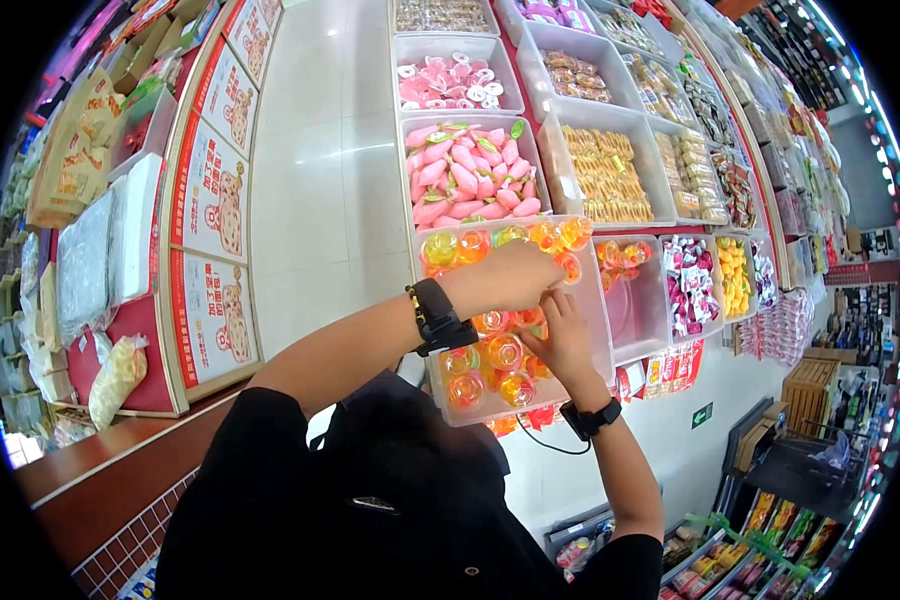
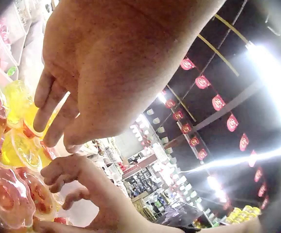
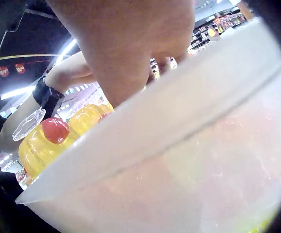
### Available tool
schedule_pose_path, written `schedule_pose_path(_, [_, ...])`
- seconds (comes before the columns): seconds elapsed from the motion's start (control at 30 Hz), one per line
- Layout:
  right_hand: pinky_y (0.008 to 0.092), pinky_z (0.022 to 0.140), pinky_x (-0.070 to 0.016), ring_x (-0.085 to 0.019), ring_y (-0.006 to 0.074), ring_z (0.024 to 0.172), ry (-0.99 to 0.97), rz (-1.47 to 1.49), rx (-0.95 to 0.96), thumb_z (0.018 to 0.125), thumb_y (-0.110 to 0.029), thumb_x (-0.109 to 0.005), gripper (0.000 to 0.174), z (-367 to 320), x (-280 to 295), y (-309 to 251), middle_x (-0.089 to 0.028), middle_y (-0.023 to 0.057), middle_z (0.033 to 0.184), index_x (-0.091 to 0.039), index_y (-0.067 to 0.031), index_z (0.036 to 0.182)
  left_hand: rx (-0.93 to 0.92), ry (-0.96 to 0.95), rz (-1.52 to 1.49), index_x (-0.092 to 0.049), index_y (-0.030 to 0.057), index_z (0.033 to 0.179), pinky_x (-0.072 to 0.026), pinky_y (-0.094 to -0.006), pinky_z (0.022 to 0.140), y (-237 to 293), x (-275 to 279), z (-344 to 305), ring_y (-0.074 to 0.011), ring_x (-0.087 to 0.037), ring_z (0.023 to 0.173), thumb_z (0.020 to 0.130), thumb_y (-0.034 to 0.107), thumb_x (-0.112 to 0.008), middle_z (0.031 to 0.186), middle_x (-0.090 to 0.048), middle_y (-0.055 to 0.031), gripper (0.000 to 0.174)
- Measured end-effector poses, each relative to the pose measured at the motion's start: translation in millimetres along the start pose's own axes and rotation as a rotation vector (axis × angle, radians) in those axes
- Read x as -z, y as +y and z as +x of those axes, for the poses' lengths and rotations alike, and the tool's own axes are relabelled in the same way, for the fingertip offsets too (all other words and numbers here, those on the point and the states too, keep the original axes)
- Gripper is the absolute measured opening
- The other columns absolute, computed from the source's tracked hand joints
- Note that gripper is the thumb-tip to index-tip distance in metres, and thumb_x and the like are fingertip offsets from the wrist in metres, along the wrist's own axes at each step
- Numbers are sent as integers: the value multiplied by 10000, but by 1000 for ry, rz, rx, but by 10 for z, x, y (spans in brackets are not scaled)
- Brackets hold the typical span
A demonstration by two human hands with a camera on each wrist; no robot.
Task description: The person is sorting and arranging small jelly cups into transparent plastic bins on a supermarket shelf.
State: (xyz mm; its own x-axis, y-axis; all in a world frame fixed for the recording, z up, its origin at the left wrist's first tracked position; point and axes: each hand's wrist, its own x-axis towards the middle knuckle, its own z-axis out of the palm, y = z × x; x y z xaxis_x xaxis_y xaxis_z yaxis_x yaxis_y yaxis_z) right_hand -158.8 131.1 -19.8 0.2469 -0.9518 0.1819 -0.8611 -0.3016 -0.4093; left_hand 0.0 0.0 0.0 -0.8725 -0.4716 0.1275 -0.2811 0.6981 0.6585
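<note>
A translucent plastic bin [image 1: 602, 350] holds several fruit-shaped jelly cups [image 1: 505, 350] in clear yellow and orange. My left hand [image 1: 510, 275] reaches across it from the left, palm down. In the left wrist view the left fingers [image 2: 58, 114] hang loosely bent above the cups, with nothing visible between them. My right hand [image 1: 567, 345] comes in over the bin's right side, its fingers loosely curved and its thumb apart, near an orange jelly cup [image 2: 37, 191]. The bin's wall [image 3: 179, 131] hides the right fingertips in the right wrist view.
Beyond the bin stand more bins: pink peach-shaped sweets [image 1: 462, 175], packed biscuits [image 1: 602, 170] and purple-wrapped sweets [image 1: 690, 275]. A bin with a few orange cups [image 1: 638, 310] adjoins on the right. A counter with red-bordered posters [image 1: 210, 200] lies left across the aisle floor [image 1: 325, 160].
</note>
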Motion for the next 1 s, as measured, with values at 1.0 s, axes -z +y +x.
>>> schedule_pose_path(1.0, [405,753,-542,-616,319,865,12,228,-227,749,-166,-821,545,-11,-32,-19,-579,132,951,-465,-33,1139,100,-24,-135,-633,12,953,-482,-468,800,77,142,-15,-361,-633,926,879,43,-534,950,-660,-172,128])
